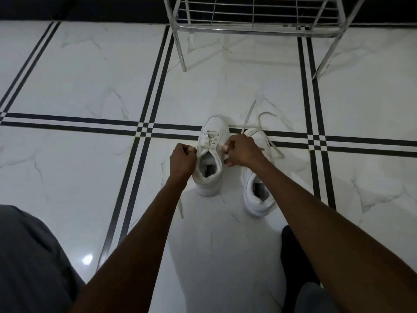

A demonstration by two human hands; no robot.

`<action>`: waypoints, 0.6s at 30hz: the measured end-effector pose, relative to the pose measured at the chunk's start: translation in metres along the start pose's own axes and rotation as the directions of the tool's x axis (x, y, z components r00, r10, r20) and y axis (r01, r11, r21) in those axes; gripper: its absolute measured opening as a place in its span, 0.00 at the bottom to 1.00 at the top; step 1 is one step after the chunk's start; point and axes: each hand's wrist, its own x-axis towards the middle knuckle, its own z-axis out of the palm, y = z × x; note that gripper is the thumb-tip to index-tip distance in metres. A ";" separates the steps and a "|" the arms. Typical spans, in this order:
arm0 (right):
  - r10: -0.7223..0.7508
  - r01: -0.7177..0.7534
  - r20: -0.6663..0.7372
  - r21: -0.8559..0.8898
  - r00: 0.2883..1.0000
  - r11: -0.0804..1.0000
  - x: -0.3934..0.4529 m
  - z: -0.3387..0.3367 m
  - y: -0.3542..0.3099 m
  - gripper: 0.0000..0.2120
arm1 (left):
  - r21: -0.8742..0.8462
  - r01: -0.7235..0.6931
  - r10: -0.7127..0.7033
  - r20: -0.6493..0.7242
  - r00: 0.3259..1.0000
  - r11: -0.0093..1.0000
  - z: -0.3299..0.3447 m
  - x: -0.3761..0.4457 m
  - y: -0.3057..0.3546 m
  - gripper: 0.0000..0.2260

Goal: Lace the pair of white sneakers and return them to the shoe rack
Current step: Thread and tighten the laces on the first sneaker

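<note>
A: White marble-look floor [79, 82] with black stripe lines. Two white sneakers on it, side by side, toes toward the shoe rack [255, 30] at top of view.

B: Status of the left sneaker [211, 154]?

A: Upright, laces criss-crossed through the eyelets. Left hand [182, 160] is closed in a fist at its left collar edge, pinching a lace end. Right hand [242, 152] is closed at the right collar edge, also on a lace end.

B: Other shoe?

A: Right sneaker [259, 193] just beside the first, apart from it, partly hidden behind the right hand. Its loose lace [268, 129] trails over the floor ahead of the toe. Can't tell how many eyelets are threaded.

B: Rack?

A: Metal frame, wire shelf, well beyond the shoes. Nothing touching it.

B: Person?

A: Grey trouser knees at both bottom corners, dark sock [295, 251] under the right forearm.
</note>
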 end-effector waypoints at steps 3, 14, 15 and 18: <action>-0.038 0.036 -0.049 -0.041 0.998 0.998 -0.004 0.005 0.001 0.10 | -0.007 -0.003 0.003 0.023 1.000 1.000 -0.008 0.004 -0.004 0.05; 0.023 -0.019 -0.088 0.051 0.996 0.999 -0.006 0.009 0.005 0.07 | -0.105 0.011 0.002 0.120 0.993 0.994 -0.016 -0.003 -0.010 0.09; 0.031 -0.026 -0.069 0.077 0.997 0.997 -0.007 0.008 0.006 0.05 | -0.130 0.025 -0.006 0.139 0.990 0.991 -0.017 -0.003 -0.011 0.09; 0.023 -0.023 -0.012 0.045 1.000 0.999 -0.007 0.004 0.004 0.03 | -0.108 -0.006 0.025 0.181 0.983 0.994 -0.023 -0.004 -0.009 0.09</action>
